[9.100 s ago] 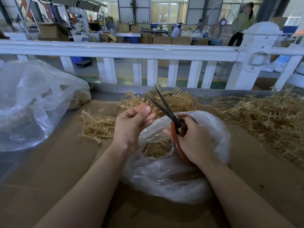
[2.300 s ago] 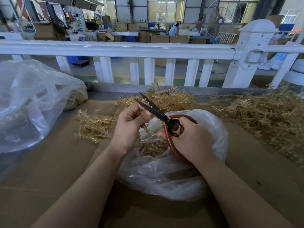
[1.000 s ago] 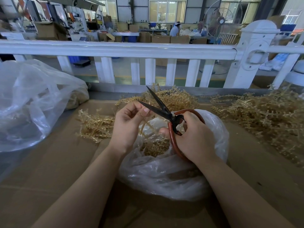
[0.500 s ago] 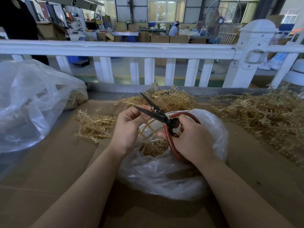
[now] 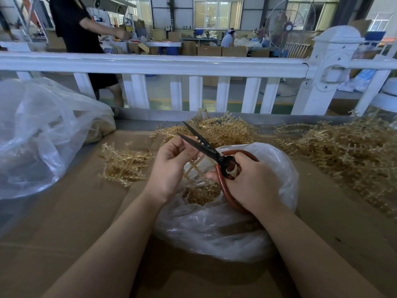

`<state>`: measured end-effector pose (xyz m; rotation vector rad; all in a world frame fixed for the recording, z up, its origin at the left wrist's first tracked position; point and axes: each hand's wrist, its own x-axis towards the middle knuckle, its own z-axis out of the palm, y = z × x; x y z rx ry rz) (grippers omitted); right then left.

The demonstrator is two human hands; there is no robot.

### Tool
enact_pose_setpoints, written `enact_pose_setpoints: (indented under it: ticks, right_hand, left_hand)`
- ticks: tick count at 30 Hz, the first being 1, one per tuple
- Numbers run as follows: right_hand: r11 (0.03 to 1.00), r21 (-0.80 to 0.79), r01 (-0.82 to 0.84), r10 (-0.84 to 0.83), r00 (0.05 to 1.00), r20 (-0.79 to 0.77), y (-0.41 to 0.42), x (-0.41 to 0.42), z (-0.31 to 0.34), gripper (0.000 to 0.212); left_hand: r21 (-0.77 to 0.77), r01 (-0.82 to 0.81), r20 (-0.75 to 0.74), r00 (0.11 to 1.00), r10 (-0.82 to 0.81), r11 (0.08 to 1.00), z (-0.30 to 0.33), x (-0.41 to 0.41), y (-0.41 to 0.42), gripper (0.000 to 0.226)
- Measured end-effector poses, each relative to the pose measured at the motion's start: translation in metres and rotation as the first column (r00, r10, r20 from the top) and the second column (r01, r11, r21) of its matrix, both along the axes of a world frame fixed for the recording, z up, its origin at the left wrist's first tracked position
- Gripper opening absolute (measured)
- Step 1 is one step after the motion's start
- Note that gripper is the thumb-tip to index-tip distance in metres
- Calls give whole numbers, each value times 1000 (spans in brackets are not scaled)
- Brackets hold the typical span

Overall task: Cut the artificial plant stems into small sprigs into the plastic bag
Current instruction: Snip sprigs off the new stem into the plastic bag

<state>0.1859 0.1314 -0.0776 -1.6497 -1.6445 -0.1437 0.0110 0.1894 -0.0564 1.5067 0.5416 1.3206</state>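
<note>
My left hand (image 5: 171, 162) pinches a thin tan plastic stem (image 5: 193, 166) over the open clear plastic bag (image 5: 225, 222), which holds a heap of cut sprigs (image 5: 202, 193). My right hand (image 5: 251, 183) grips the red-brown looped handles of black scissors (image 5: 202, 143). The blades are parted and point up to the left, passing just above my left fingers. Where the stem meets the blades is hidden by my fingers.
Piles of uncut tan stems lie at the left (image 5: 123, 164), behind the bag (image 5: 217, 130) and at the right (image 5: 343, 151) on the cardboard-covered table (image 5: 64, 222). A big clear bag (image 5: 36, 134) fills the left. A white railing (image 5: 171, 63) runs behind; a person in black (image 5: 79, 26) walks past.
The scissor blades have opened and closed over the stem while both hands stayed above the bag. A person in black has walked into view behind the railing at upper left.
</note>
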Motion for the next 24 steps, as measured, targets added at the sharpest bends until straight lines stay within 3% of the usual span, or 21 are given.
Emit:
enact_pose_setpoints:
  ticks: [4,14,24]
  right_hand:
    - [999,40,-3,4,1000,-25,0,-1,0,80]
    - [999,12,31,-31,999,41,-1,-2,2,83]
    - [999,-21,38,-36,995,89,0,-1,3,70]
  left_hand:
    - [73,-75,-23,997,77,994,-2,-1,0,11]
    - [85,-160,-106,980,168,983,-2,-3,-3,9]
    - [87,-185,-121,974,194,979,0,-1,-5,16]
